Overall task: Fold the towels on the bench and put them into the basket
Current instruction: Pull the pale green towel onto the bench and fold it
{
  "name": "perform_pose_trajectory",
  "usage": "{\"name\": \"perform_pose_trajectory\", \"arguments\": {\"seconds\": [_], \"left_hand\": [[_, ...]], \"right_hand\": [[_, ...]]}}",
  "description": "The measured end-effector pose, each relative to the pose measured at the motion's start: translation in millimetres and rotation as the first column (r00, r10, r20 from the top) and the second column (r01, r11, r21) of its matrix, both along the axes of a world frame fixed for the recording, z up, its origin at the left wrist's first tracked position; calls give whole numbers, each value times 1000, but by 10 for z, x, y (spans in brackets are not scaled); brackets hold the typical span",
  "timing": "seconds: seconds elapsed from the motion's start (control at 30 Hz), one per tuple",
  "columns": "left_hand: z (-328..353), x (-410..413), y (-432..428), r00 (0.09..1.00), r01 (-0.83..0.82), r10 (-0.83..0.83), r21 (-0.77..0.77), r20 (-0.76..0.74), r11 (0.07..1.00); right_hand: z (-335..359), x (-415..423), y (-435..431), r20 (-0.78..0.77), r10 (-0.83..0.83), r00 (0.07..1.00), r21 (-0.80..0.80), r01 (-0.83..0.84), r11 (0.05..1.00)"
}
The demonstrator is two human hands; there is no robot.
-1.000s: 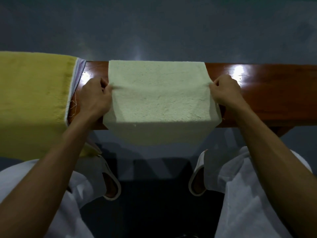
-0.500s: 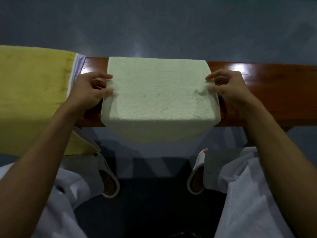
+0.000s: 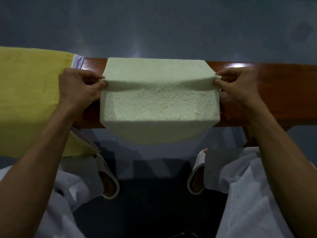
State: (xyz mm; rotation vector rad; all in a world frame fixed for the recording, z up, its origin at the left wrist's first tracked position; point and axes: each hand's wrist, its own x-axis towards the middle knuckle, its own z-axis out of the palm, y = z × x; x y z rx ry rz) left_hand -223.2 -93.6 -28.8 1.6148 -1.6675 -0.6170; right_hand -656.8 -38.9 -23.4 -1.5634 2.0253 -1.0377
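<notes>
Head view, looking down: the pale green towel point(image 3: 159, 103) lies across the wooden bench point(image 3: 274, 93), its far edge at the bench's far side and its near part hanging over the near edge toward the person's legs. A raised ridge runs across the towel from one side edge to the other, and at each end of that ridge a hand has it. The left hand point(image 3: 78, 88) pinches the left side edge between thumb and curled fingers, and the right hand point(image 3: 238, 86) pinches the right side edge the same way. Holding both ends at matching points seems meant to keep the fold line straight and the cloth taut, so that one part can be laid squarely over the other. Which way the fold will go cannot be told from this frame. The bench top serves as the flat support, and the overhang looks like slack to be taken up as the fold is made. Just beside the left hand, a yellow towel point(image 3: 30, 93) is draped over the bench, unfolded and hanging well down the near side, with a striped cloth point(image 3: 78, 60) showing under its right edge; it looks to be waiting its turn. Below the bench are the person's white trousers point(image 3: 248, 194) and pale slippers point(image 3: 108, 179) on a dark grey floor point(image 3: 154, 28). No basket is in view, so the putting-away step is not yet in hand.
</notes>
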Motion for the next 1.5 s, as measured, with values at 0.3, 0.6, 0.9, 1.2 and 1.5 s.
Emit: {"name": "perform_pose_trajectory", "arguments": {"seconds": [0.3, 0.6, 0.9, 1.2, 1.5], "left_hand": [[8, 38, 0, 996, 9, -4, -55, 84, 998], [316, -184, 78, 920, 95, 16, 262, -392, 960], [534, -193, -182, 705, 328, 302, 672, -642, 663], [642, -367, -451, 298, 388, -121, 5, -947, 922], [410, -165, -213, 438, 460, -147, 81, -887, 884]], "right_hand": [[15, -37, 7, -156, -93, 983, -124, 74, 989], [121, 312, -22, 283, -277, 918, -181, 335, 925], [244, 382, -397, 767, -393, 508, 359, 168, 918], [739, 294, -560, 870, 358, 338, -381, 2, 924], [529, 133, -157, 833, 295, 468, -288, -87, 954]]}}
